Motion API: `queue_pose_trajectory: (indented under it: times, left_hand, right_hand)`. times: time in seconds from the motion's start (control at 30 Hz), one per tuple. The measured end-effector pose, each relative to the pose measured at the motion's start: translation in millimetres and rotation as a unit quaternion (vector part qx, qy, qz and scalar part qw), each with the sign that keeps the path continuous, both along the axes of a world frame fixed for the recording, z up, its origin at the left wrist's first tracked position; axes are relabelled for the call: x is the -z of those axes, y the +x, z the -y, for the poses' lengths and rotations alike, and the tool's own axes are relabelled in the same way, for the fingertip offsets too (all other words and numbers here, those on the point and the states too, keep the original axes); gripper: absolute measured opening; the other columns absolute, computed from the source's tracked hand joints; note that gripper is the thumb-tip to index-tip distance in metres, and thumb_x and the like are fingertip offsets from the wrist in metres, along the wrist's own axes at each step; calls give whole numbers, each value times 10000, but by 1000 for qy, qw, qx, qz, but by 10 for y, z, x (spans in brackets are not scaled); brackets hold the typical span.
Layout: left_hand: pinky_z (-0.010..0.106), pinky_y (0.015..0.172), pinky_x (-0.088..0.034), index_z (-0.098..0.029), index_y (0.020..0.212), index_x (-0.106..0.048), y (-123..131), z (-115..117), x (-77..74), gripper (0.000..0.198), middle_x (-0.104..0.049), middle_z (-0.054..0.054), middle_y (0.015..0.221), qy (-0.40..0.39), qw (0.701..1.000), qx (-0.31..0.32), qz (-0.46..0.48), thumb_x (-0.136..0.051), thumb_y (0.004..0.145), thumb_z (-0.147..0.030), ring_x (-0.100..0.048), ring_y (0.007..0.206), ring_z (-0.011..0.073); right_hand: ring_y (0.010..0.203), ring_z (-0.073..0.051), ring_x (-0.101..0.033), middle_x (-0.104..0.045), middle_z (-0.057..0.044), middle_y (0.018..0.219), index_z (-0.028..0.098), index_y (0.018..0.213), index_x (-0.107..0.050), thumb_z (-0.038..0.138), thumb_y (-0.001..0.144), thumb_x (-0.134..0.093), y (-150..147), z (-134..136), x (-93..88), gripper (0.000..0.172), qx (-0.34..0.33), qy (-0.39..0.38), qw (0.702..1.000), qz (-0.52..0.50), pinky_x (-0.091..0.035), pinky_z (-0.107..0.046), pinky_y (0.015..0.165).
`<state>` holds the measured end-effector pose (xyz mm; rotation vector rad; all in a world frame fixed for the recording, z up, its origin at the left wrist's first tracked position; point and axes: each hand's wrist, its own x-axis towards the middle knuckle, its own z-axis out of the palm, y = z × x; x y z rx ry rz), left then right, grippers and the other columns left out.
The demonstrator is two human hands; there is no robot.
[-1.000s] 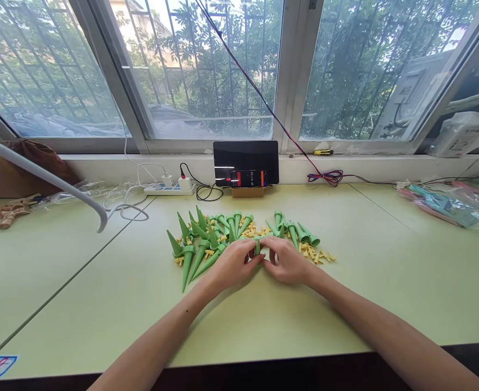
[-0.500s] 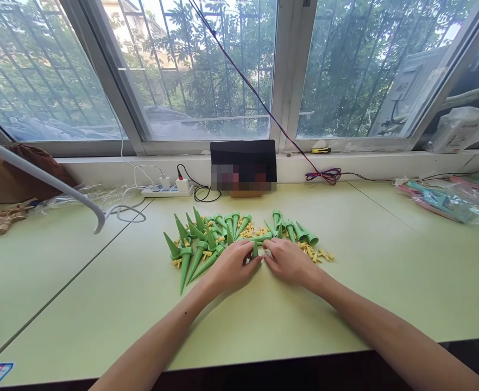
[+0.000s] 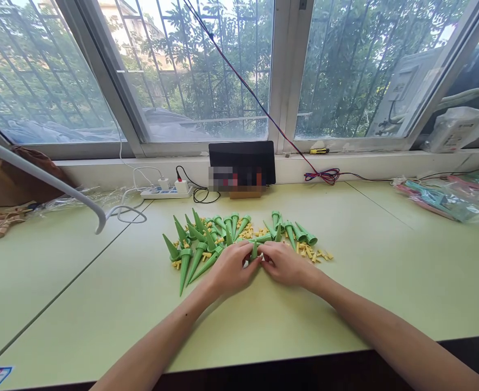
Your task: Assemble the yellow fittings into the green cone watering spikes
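Note:
A heap of green plastic cone spikes [image 3: 207, 239] lies on the pale green table [image 3: 101, 304], mixed with small yellow pieces [image 3: 316, 254]. My left hand [image 3: 232, 267] and my right hand [image 3: 285, 263] meet at the near edge of the heap. Both are closed, fingertips pinching one green spike [image 3: 254, 250] held between them, its point toward the window. Whether a yellow piece is also in my fingers is hidden.
A dark tablet [image 3: 241, 163] with a phone in front stands at the sill. A power strip [image 3: 165, 190] with cables lies to its left. A white curved tube [image 3: 44, 179] crosses the left side. Plastic bags [image 3: 443, 201] lie far right, wooden items [image 3: 3, 222] far left.
My hands stay together on the same green spike, with only small finger shifts. The view has drifted slightly.

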<state>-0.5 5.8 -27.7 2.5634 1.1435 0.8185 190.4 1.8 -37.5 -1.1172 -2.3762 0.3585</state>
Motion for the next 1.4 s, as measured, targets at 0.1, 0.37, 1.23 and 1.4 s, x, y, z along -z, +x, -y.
queue_pose_trajectory:
  times: [0.1, 0.37, 1.23, 1.4]
  left_hand:
    - [262, 543, -326, -197, 638, -410, 3, 7, -10, 294, -511, -8, 640, 4, 1000, -20, 10, -546, 891, -259, -454, 585, 131]
    - [260, 522, -322, -195, 635, -419, 8, 7, -19, 326, -495, -16, 624, 14, 998, -44, 36, -546, 912, -308, -419, 547, 117]
    - [273, 562, -307, -209, 685, -356, 10, -11, 1, 358, -497, -7, 683, -16, 998, -39, 52, -492, 976, -366, -451, 610, 142]
    - [276, 571, -298, -211, 692, -341, 0, -12, 11, 347, -485, -3, 696, -24, 998, -36, 53, -470, 983, -349, -434, 620, 146]
  right_hand:
    - [713, -163, -523, -544, -17, 782, 199, 760, -496, 78, 839, -537, -5, 7, -3, 150, -5, -3, 1000, -9, -385, -277, 647]
    - [761, -176, -542, -555, -29, 847, 202, 872, -559, 109, 855, -548, 24, 6, 8, 95, 17, 17, 1000, 7, -395, -286, 655]
    - [655, -136, -434, -456, 14, 723, 205, 708, -352, 32, 824, -494, -11, -4, 1, 252, -10, -17, 998, -55, -338, -265, 626]
    - [642, -134, -415, -435, 20, 712, 210, 701, -315, 25, 814, -493, -14, -19, 6, 281, -17, -21, 997, -73, -324, -262, 616]
